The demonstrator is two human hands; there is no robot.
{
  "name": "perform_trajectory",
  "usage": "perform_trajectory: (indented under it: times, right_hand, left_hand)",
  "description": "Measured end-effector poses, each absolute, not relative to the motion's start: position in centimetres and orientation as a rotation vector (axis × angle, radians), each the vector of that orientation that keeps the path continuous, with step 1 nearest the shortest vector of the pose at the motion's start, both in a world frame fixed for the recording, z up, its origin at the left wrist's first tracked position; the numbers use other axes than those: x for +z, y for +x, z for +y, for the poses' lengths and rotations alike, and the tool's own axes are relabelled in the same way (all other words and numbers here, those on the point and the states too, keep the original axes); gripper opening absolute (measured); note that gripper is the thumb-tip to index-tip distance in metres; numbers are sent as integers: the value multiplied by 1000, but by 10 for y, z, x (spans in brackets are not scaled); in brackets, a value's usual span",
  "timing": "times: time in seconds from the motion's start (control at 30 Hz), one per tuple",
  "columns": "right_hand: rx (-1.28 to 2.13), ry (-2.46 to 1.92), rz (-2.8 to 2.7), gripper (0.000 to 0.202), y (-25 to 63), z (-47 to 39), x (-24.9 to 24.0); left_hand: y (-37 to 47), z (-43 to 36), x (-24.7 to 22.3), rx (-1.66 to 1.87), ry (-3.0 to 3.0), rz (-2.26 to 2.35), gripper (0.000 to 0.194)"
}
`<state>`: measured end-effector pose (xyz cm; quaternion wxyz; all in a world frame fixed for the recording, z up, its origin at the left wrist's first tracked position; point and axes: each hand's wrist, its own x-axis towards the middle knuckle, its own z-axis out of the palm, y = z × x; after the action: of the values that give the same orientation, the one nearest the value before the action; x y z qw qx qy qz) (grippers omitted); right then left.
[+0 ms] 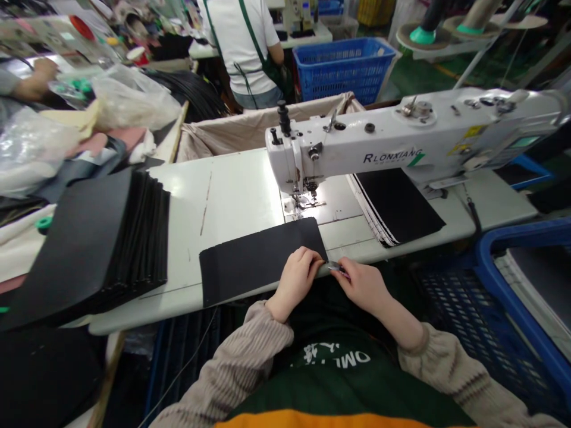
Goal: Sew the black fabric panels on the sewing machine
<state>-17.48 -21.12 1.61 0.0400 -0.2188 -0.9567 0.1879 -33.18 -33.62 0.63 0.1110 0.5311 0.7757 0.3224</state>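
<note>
A flat black panel [254,258] lies at the front edge of the sewing table, just before the machine's needle area. My left hand [297,278] is closed in a pinch on the panel's near right corner. In my right hand [364,286] is a small pair of metal thread snips [335,267], its tips meeting the panel's corner by my left fingertips. Any thread there is too small to make out. Behind both hands stands the white sewing machine [357,139], its needle above the metal plate. To its right, a stack of black panels [399,202] with pale edges rests under the arm.
A tall stack of black panels [96,232] covers the table's left end. Blue crates [486,249] stand low on the right. Beyond the table hangs a beige cloth bin [223,134]. A co-worker in a white shirt [243,44] is behind it; another person's hand [42,74] shows far left.
</note>
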Motion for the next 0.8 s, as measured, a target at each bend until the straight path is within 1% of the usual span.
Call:
perform_trajectory:
  times: [0.43,0.6,0.7,0.8]
  right_hand:
    - [462,-564,-3068,30,-191,-200,25]
    - [475,-550,-3059,34,-191,-195,25]
    - [584,-610,-2945,33,-187,-190,23]
    - [683,-620,-2814,34,-183,-188,21]
  left_hand:
    - [-327,-334,8,946,1485,2293,11]
    - [-326,-340,18,1007,1488,2250,13]
    - [-334,-369,26,902,1706,2083,22]
    - [-349,-419,29,696,1896,1973,40]
